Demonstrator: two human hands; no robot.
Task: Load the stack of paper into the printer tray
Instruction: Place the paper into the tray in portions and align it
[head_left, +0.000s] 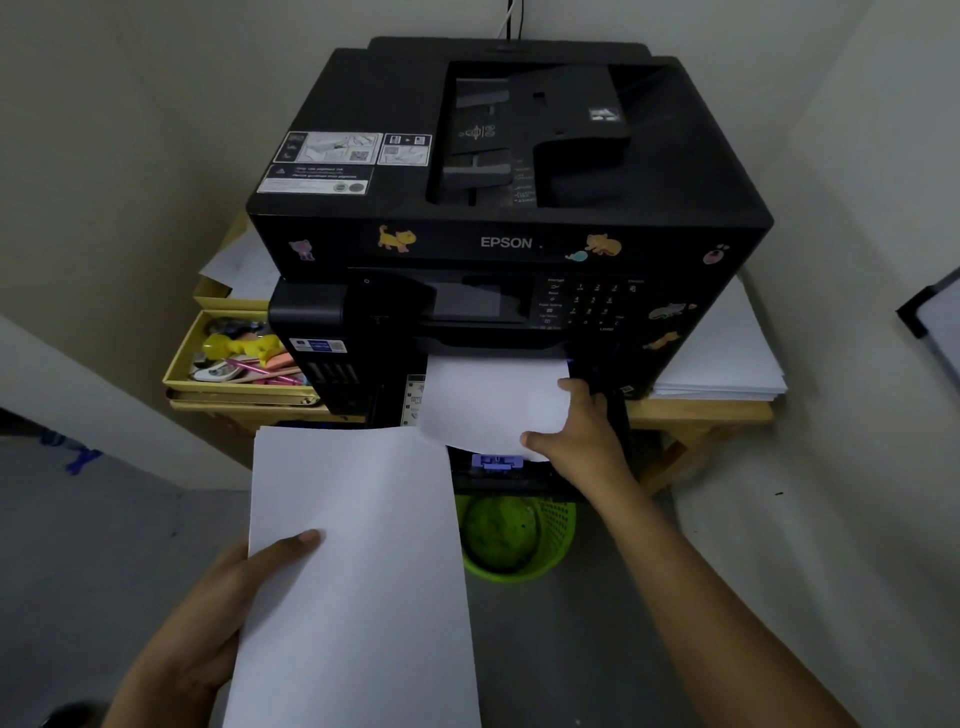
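Observation:
A black Epson printer (506, 208) stands on a wooden table. Its paper tray (511, 475) is pulled out at the front, with a purple guide showing at its near end. White paper (491, 402) lies curved over the tray, its far edge inside the printer's slot. My right hand (574, 431) grips that paper at its near right corner, thumb on top. My left hand (223, 613) holds a flat stack of white paper (353, 571) by its left edge, in front of the printer and lower left of the tray.
A yellow box (182, 364) of pens and small items sits left of the printer. Loose white sheets (727, 364) lie on the table at the right. A green basket (514, 535) stands on the floor under the tray. Walls close in on both sides.

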